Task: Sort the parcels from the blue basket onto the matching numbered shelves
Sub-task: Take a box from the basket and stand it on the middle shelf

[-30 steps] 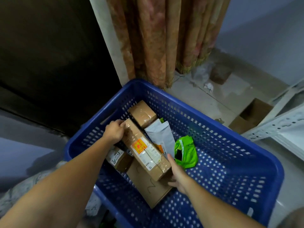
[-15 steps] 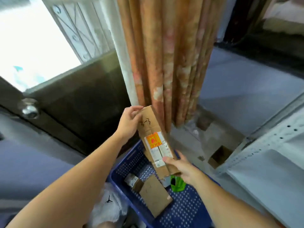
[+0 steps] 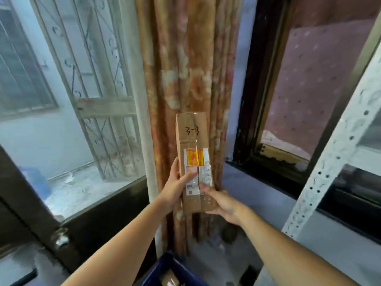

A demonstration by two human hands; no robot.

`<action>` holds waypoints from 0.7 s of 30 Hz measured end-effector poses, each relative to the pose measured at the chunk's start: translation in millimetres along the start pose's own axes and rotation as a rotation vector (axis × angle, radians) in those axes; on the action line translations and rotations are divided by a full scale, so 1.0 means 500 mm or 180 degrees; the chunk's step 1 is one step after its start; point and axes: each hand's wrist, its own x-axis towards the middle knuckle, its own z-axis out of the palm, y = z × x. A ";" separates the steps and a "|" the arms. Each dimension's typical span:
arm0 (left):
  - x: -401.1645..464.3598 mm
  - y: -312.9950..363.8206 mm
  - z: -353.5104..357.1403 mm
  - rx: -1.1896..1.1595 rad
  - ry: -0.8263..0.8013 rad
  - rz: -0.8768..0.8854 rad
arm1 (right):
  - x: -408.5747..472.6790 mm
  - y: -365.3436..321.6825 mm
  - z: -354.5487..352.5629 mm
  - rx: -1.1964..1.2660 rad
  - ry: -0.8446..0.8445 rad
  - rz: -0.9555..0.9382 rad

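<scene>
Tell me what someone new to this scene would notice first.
A long cardboard parcel held upright at center, "3-3" handwritten near its top, above an orange-and-white label. The left hand grips its left side and the right hand its lower end, in front of an orange curtain. A white perforated shelf post slants up at right, and the blue basket peeks in below.

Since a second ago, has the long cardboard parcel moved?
Yes. The long cardboard parcel has gone up out of the blue basket, which is now far below it. Left hand and right hand hold it upright before the curtain.
</scene>
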 end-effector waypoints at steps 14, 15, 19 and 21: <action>-0.158 0.069 0.284 -0.0069 -0.2166 0.0298 | -0.419 0.036 -0.033 -0.0168 0.2365 -0.0720; -0.182 0.070 0.318 -0.0068 -0.2319 0.0305 | -0.464 0.044 -0.039 -0.0159 0.2507 -0.0738; -0.282 0.082 0.436 -0.0087 -0.2745 0.0330 | -0.637 0.073 -0.050 -0.0118 0.3005 -0.0723; -0.329 0.092 0.489 -0.0057 -0.2993 0.0381 | -0.713 0.089 -0.056 -0.0099 0.3223 -0.0715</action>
